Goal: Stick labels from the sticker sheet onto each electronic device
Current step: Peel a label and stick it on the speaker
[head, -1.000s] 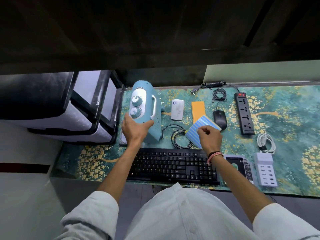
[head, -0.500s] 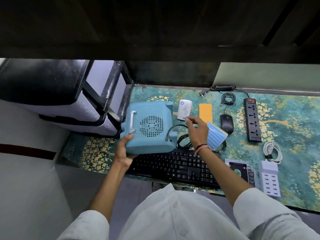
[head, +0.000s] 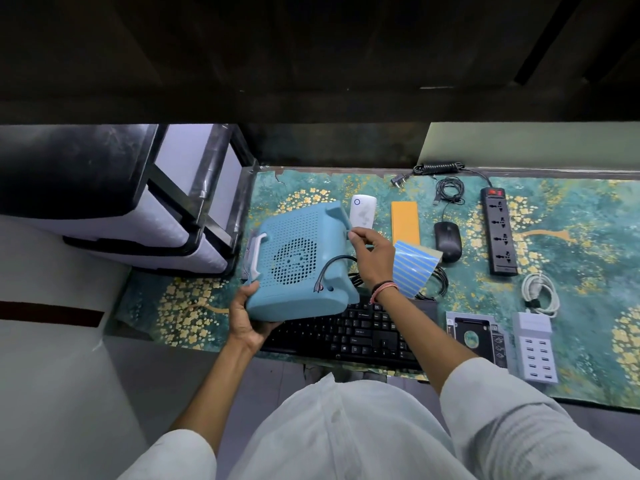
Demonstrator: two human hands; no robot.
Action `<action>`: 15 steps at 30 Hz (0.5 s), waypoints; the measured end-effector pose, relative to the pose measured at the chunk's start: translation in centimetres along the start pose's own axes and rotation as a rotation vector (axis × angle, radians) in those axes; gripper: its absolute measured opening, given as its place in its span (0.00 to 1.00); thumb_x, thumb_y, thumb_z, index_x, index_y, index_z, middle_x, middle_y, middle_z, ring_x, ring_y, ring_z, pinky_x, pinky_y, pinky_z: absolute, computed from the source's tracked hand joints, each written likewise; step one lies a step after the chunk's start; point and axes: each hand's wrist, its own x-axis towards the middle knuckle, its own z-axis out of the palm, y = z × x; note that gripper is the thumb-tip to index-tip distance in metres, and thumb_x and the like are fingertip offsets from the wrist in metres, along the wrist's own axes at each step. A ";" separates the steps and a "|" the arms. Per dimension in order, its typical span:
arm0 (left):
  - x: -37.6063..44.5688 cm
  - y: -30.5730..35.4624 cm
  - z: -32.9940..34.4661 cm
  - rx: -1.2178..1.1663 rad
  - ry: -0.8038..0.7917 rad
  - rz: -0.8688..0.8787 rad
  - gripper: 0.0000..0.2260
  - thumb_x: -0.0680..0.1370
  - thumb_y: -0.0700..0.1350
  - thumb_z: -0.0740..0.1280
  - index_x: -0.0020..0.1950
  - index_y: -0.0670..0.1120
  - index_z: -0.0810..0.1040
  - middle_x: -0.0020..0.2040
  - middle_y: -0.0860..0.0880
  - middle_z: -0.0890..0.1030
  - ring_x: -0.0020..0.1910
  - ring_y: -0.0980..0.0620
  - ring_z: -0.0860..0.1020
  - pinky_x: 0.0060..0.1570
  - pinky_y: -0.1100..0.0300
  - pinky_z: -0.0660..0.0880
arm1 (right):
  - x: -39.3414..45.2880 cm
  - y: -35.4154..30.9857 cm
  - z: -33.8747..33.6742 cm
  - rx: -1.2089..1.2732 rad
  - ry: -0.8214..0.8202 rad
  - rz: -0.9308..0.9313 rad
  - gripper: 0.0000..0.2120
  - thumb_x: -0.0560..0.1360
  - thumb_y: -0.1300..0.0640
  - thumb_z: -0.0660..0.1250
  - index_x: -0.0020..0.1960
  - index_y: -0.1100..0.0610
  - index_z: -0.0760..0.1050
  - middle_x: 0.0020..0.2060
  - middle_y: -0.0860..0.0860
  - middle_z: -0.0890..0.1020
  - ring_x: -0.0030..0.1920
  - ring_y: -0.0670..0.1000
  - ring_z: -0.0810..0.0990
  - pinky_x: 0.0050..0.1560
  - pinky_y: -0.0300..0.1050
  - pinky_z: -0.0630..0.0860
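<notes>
A blue fan heater (head: pixel 298 261) is tipped so its perforated back faces up, above the left end of the black keyboard (head: pixel 363 334). My left hand (head: pixel 247 313) grips its lower left corner from beneath. My right hand (head: pixel 372 259) holds the blue striped sticker sheet (head: pixel 414 268) curled against the palm, while thumb and forefinger pinch at the heater's upper right edge. Whether a label sits between those fingertips I cannot tell. On the table lie a white device (head: pixel 363 211), an orange power bank (head: pixel 405 223) and a black mouse (head: pixel 447 241).
A black power strip (head: pixel 498 233) with coiled cord, a white cable (head: pixel 540 294), a white multi-port charger (head: pixel 535 348) and a drive caddy (head: pixel 478 337) lie on the right of the green patterned table (head: pixel 588 271). Black-and-white drawers (head: pixel 138 209) stand left. A black cable coil (head: pixel 438 282) lies under my right wrist.
The heater was turned from knobs-up to back-up and lifted toward me. My right hand carried the sticker sheet left and reached the heater's upper right edge.
</notes>
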 end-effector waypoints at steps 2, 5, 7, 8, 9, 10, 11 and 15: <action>0.2 0.1 0.0 0.003 -0.011 -0.012 0.15 0.75 0.50 0.67 0.60 0.51 0.82 0.57 0.43 0.84 0.55 0.40 0.81 0.52 0.38 0.79 | -0.1 0.0 -0.1 0.008 -0.008 0.000 0.05 0.77 0.57 0.72 0.51 0.55 0.85 0.47 0.49 0.85 0.48 0.46 0.82 0.47 0.36 0.78; 0.5 0.2 0.0 0.014 -0.009 -0.013 0.22 0.74 0.50 0.68 0.69 0.51 0.77 0.60 0.43 0.83 0.57 0.39 0.80 0.54 0.37 0.78 | -0.1 0.4 -0.5 -0.006 -0.058 0.005 0.05 0.77 0.57 0.72 0.52 0.55 0.85 0.49 0.50 0.85 0.48 0.48 0.82 0.47 0.39 0.79; 0.7 0.2 0.0 0.014 -0.013 -0.018 0.23 0.74 0.50 0.68 0.69 0.51 0.77 0.60 0.43 0.83 0.58 0.39 0.80 0.54 0.36 0.78 | 0.0 0.7 -0.7 -0.020 -0.090 0.008 0.06 0.77 0.57 0.73 0.52 0.56 0.86 0.49 0.51 0.86 0.50 0.49 0.83 0.49 0.42 0.80; 0.7 0.3 0.1 0.014 -0.015 -0.020 0.22 0.74 0.50 0.68 0.68 0.52 0.77 0.59 0.43 0.83 0.57 0.39 0.80 0.54 0.36 0.78 | 0.0 0.8 -0.8 -0.019 -0.104 0.016 0.06 0.77 0.57 0.73 0.52 0.56 0.86 0.50 0.51 0.86 0.50 0.50 0.83 0.49 0.43 0.81; 0.8 0.4 0.0 0.016 -0.015 -0.017 0.20 0.75 0.50 0.67 0.67 0.52 0.78 0.59 0.43 0.84 0.56 0.39 0.80 0.53 0.37 0.78 | 0.1 0.8 -0.9 -0.011 -0.118 0.027 0.06 0.77 0.57 0.73 0.52 0.56 0.86 0.50 0.52 0.86 0.50 0.50 0.83 0.49 0.42 0.81; 0.9 0.5 0.1 0.016 -0.018 -0.014 0.19 0.75 0.50 0.67 0.66 0.52 0.78 0.58 0.43 0.84 0.55 0.40 0.81 0.51 0.38 0.79 | 0.1 0.7 -1.0 0.001 -0.136 0.037 0.06 0.77 0.58 0.73 0.52 0.57 0.86 0.50 0.52 0.86 0.50 0.49 0.83 0.48 0.39 0.81; 0.9 0.6 0.1 0.013 -0.018 -0.013 0.17 0.75 0.50 0.67 0.65 0.52 0.79 0.57 0.44 0.84 0.54 0.40 0.81 0.50 0.39 0.80 | 0.1 0.6 -1.2 0.012 -0.153 0.042 0.06 0.77 0.59 0.73 0.53 0.58 0.86 0.49 0.53 0.86 0.49 0.48 0.83 0.47 0.36 0.80; 0.8 0.8 0.2 0.019 -0.018 -0.020 0.14 0.76 0.50 0.65 0.60 0.51 0.81 0.54 0.44 0.85 0.51 0.41 0.82 0.49 0.40 0.80 | 0.4 0.1 -1.7 0.041 -0.219 0.046 0.07 0.76 0.63 0.73 0.53 0.63 0.85 0.47 0.54 0.85 0.44 0.37 0.82 0.46 0.32 0.78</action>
